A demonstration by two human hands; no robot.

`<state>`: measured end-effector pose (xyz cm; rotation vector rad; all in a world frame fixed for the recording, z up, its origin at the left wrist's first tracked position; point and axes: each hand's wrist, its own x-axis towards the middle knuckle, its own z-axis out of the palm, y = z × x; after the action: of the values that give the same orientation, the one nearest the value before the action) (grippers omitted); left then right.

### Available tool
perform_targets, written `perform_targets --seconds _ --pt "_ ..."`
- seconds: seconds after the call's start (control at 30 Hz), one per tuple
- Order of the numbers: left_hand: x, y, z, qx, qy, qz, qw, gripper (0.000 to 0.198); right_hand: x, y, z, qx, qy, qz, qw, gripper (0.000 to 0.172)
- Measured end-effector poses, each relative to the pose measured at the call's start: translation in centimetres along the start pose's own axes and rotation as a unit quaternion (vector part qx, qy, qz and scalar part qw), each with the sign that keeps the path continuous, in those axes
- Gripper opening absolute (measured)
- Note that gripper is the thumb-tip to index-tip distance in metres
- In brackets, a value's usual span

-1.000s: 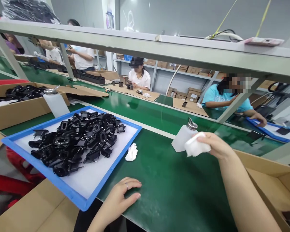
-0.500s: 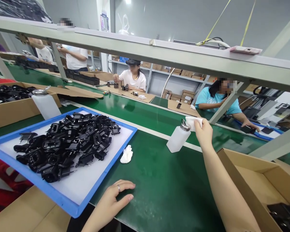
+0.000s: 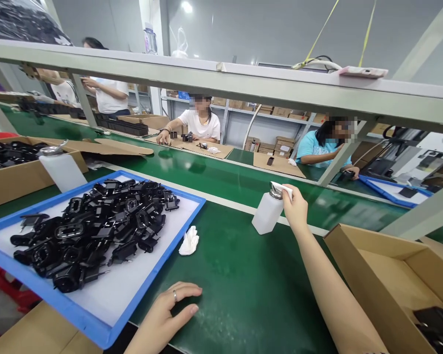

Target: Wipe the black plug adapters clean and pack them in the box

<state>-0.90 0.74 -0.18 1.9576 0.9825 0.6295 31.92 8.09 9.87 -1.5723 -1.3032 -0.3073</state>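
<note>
With my right hand (image 3: 295, 209) I grip a folded white cloth (image 3: 282, 189) and press it on the metal top of a white pump bottle (image 3: 268, 213). The bottle stands upright on the green bench (image 3: 229, 275). My left hand (image 3: 170, 310), a ring on one finger, rests on the bench near its front edge, thumb and fingers apart and holding nothing. A crumpled white tissue (image 3: 189, 241) lies beyond it, beside a blue-rimmed tray (image 3: 151, 283). Heaped in the tray are black plug adapters (image 3: 105, 231) with metal pins.
At right stands a cardboard box (image 3: 386, 265) with black parts inside. A second white bottle (image 3: 62, 169) and another box of black parts (image 3: 13, 155) are at left. A metal shelf beam (image 3: 221, 81) crosses above the bench. Several co-workers sit or stand beyond.
My right hand has brought the white cloth down and left onto the bottle's top. My left hand stays on the bench. The view has shifted slightly.
</note>
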Motion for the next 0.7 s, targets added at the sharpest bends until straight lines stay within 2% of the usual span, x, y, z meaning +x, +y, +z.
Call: perform_targets --seconds 0.27,0.7 --pt "0.15 -0.26 0.21 0.043 -0.017 0.009 0.999 0.026 -0.19 0.38 0.19 -0.013 0.005 -0.039 0.999 0.027" --pt "0.11 0.08 0.20 0.056 -0.007 0.014 0.998 0.027 -0.65 0.24 0.00 -0.024 0.015 -0.080 0.996 0.026"
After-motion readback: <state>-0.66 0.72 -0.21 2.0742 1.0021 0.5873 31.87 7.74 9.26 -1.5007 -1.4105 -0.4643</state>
